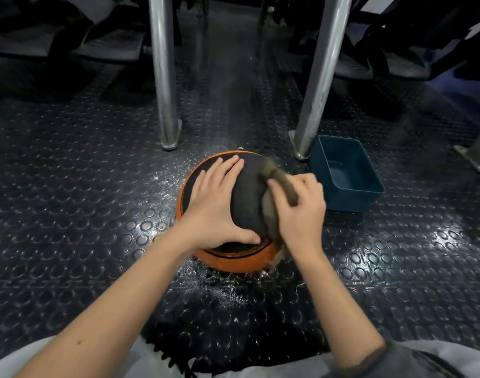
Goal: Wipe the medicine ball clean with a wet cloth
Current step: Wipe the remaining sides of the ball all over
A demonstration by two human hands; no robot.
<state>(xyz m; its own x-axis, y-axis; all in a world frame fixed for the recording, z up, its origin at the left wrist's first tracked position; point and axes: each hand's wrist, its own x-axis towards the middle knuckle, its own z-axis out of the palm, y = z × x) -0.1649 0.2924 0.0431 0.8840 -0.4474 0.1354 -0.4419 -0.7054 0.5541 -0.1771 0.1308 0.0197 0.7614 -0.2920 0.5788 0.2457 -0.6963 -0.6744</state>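
Note:
The black and orange medicine ball (pixel 247 197) sits on the studded rubber floor in front of me. My left hand (pixel 217 205) lies flat on its left and top side, fingers spread, thumb along the near edge. My right hand (pixel 301 208) grips a brownish wet cloth (pixel 277 184) and presses it against the ball's right side. The cloth is blurred and bunched, one end sticking up past my fingers, a frayed end hanging at the ball's lower right.
A blue plastic tub (pixel 348 173) stands just right of the ball. Two metal posts (pixel 165 77) (pixel 318 77) rise behind the ball. Water drops and specks (pixel 227 290) lie on the floor around the ball. Dark benches fill the back.

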